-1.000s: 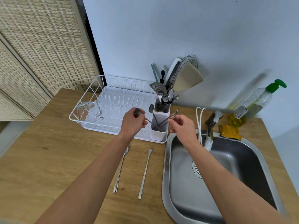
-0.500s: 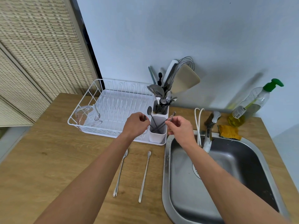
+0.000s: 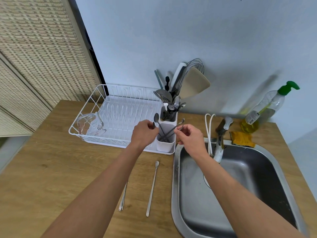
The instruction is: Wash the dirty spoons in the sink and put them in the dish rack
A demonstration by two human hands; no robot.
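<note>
Both hands hover at the white cutlery cup [image 3: 165,145] on the front right corner of the white dish rack [image 3: 89,107]. My left hand [image 3: 144,133] pinches a spoon whose bowl end shows by the fingers, its handle down in the cup. My right hand [image 3: 190,136] pinches another spoon [image 3: 181,121] leaning out of the cup to the right. A third spoon [image 3: 156,117] stands in the cup. Two long spoons lie on the wooden counter: one [image 3: 152,188] fully visible, the other [image 3: 122,200] partly hidden under my left forearm.
The steel sink [image 3: 240,184] sits right of the rack, with a tap [image 3: 221,134] and white hose at its back edge. A sponge [image 3: 241,139] and soap bottle [image 3: 264,107] stand behind. A second cup holds utensils [image 3: 171,107]. A glass jug [image 3: 89,122] lies in the rack.
Both hands have lowered their spoons deeper into the cutlery cup. The left hand's spoon bowl, clearly visible a second ago, now sits close to the fingers.
</note>
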